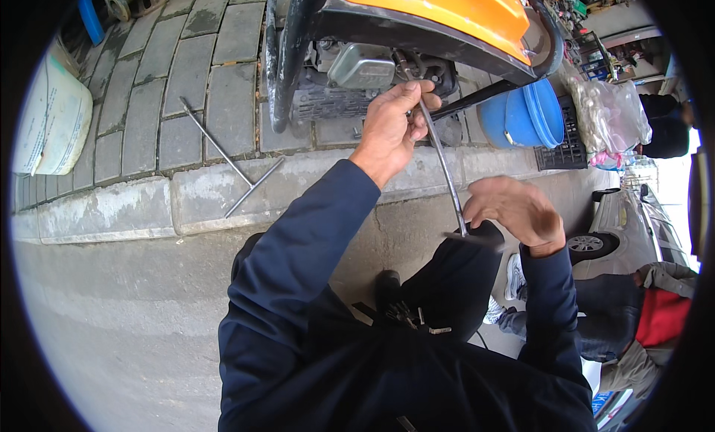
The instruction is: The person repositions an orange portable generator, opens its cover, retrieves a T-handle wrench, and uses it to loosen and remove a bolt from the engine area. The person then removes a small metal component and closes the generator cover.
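So your left hand [391,123] is up at the far end of the long T-handle wrench [443,164], fingers pinched around the shaft right where it goes into the engine [357,78] of the machine sitting on the paving. Your right hand [514,208] is down at the near end, curled loosely over the crossbar of that same wrench; the fingers are bent around it, but how tight the grip is I can't really tell since the hand is a bit blurred. The wrench runs at a slant from the engine, far and a little left, down toward your lap on the right.

The engine sits under an orange cover [447,11] with a black tube frame [287,52] on its left side. A second T-handle wrench [231,164] lies on the paving stones to the left, its crossbar at the grey curb [112,212], well apart from both hands. To the right of the machine there's a stack of blue buckets [529,115], and next to that a clear plastic bag [607,112]. A white bucket [48,123] sits at the far left edge. Another person in a red top [659,316] is at the lower right.
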Tool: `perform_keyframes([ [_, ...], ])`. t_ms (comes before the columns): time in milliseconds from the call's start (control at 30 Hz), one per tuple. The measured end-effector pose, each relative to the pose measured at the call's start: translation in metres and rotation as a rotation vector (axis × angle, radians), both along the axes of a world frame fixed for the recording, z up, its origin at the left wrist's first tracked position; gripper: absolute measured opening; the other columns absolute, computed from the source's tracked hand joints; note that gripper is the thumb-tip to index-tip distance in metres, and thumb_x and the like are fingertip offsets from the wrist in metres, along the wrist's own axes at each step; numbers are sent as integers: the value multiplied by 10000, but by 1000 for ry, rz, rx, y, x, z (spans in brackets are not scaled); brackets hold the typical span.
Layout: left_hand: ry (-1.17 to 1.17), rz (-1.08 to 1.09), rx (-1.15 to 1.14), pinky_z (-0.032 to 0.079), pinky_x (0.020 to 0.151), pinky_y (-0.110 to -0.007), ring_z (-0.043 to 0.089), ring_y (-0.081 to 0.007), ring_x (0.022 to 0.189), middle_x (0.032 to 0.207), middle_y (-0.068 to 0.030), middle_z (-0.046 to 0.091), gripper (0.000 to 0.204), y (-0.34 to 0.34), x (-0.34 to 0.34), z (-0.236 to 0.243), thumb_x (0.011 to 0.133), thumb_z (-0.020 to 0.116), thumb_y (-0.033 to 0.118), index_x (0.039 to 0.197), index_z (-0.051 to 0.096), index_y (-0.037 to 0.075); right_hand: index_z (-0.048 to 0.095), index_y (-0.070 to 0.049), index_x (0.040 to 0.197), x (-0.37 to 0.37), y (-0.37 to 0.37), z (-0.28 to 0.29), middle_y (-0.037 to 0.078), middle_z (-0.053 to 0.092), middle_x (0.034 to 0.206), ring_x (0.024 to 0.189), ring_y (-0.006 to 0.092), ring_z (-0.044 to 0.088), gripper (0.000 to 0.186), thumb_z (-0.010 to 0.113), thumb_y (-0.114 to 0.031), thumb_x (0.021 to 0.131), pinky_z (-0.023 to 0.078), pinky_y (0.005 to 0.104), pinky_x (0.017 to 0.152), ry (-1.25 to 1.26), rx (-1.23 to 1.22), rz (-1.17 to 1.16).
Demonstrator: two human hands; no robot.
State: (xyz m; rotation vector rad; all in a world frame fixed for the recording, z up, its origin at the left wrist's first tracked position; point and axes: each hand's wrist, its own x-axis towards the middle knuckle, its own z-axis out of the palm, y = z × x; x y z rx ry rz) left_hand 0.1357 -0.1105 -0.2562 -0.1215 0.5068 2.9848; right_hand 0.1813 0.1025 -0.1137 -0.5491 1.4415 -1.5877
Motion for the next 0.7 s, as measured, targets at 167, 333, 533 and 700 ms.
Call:
perform_keyframes([
  [167, -1, -7, 6, 366, 534, -237, 445, -95, 678, 961, -78, 670, 307, 1, 2, 0, 1080, 464, 218, 1212, 626, -7, 558, 76, 1282, -3, -9, -27, 202, 694, 1023, 870, 249, 687, 447, 538, -305, 1047, 547, 352, 805, 151, 370, -330],
  [333, 24, 1, 48, 365, 509, -217, 449, -68, 639, 940, -93, 687, 286, 2, 2, 0, 1083, 474, 228, 1181, 630, 10, 595, 88, 1233, -14, -32, -36, 223, 704, 981, 807, 262, 697, 380, 519, -237, 1050, 559, 345, 782, -155, 329, -175],
  [533, -24, 15, 87, 339, 481, -219, 442, -83, 661, 934, -67, 643, 273, 3, 5, 3, 1071, 500, 241, 1180, 617, 19, 627, 78, 1173, -47, -41, -40, 240, 727, 923, 764, 274, 729, 348, 563, -231, 1027, 568, 324, 705, -295, 266, 44],
  [700, -132, 85, 118, 328, 471, -222, 447, -81, 630, 913, -51, 631, 189, 2, 3, 8, 1048, 553, 233, 1057, 604, 51, 663, 14, 984, -55, -46, -23, 206, 741, 889, 687, 223, 743, 304, 655, -290, 987, 555, 267, 595, -143, 509, 100],
])
